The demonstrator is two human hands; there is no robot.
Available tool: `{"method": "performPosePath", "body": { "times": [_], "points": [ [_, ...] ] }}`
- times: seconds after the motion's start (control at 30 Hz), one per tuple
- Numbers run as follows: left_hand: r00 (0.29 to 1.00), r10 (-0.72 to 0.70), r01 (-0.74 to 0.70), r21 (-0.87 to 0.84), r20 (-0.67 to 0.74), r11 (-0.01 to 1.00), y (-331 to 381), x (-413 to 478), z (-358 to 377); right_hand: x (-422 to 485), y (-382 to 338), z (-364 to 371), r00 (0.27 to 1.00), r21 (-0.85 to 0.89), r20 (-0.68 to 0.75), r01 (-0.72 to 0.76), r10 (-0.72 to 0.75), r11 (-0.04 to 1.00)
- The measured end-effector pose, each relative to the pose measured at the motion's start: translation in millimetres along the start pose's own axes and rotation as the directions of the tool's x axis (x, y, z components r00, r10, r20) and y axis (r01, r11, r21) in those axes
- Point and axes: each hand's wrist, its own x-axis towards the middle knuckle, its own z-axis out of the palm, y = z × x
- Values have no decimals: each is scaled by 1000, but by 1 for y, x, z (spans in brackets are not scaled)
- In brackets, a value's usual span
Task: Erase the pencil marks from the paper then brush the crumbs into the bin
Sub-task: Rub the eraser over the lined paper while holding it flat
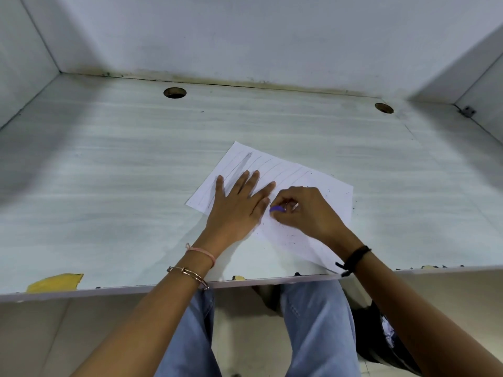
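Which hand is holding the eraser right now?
The right hand pinches the purple eraser in curled fingers. The left hand holds nothing: it lies flat, fingers spread, pressing the paper down.

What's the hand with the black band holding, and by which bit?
The right hand pinches a small purple eraser by its right end; the left tip pokes out. The left hand only presses flat on the paper.

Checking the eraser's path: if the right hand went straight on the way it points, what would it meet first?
Likely the left hand, pressed flat on the paper: the eraser in the right hand points at its thumb side, almost touching.
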Motion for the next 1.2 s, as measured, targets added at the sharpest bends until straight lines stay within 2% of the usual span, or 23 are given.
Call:
{"method": "performPosePath", "body": {
  "times": [0.03,0.13,0.17,0.2,0.3,0.33,0.37,0.43,0.5,0.53,0.63,0.7,0.8,0.9,0.97,1.1,1.13,1.2],
  "points": [
    [1000,2,-2,0,1,1000,0,0,0,-2,-2,2,1000,2,10,16,-16,1000],
    [1000,10,-10,6,-3,1000,1,0,0,-13,-8,-1,976,60,214,26,-38,998],
    [1000,7,-7,4,-1,1000,1,0,1,-11,-7,-4,970,62,242,11,-25,998],
    [1000,5,-5,4,1,1000,0,0,1,-7,-4,-7,976,43,216,7,-16,999],
    [1000,9,-9,27,8,1000,0,0,1,4,1,-3,1000,-44,-4,-3,3,999],
    [1000,8,-8,27,9,1000,0,0,0,3,-2,1,999,-55,-35,10,-11,998],
    [1000,8,-9,23,15,1000,0,0,0,-1,-5,4,999,-63,-15,45,-46,997],
    [1000,12,-12,13,24,1000,0,0,-1,-13,-12,6,987,-6,129,100,-98,995],
    [1000,8,-8,1,13,1000,0,-1,0,-20,-11,-3,965,65,255,41,-57,997],
    [1000,6,-6,2,11,1000,0,-1,0,-17,-6,-8,969,69,246,19,-35,997],
    [1000,9,-9,10,27,1000,-1,-1,-1,-3,13,-16,998,18,21,-57,56,998],
    [999,11,-11,2,34,1000,0,-1,-2,2,15,-13,991,57,-45,-125,128,990],
    [999,9,-8,-9,45,1000,-1,-1,-2,2,7,-5,987,166,22,-160,159,973],
    [999,13,-14,20,36,1000,-1,0,1,10,8,-4,983,185,-44,-165,176,969],
    [1000,12,-12,19,22,1000,-1,1,2,13,6,-5,988,134,-66,-132,142,982],
    [1000,23,-23,69,2,997,-2,1,4,10,-1,-9,989,40,133,-62,56,997],
    [1000,25,-25,69,-2,997,-2,0,4,13,2,-11,991,14,119,-65,63,998],
    [1000,21,-22,46,4,999,-2,1,3,19,8,-14,997,-41,-4,-78,78,996]
  ]
}}
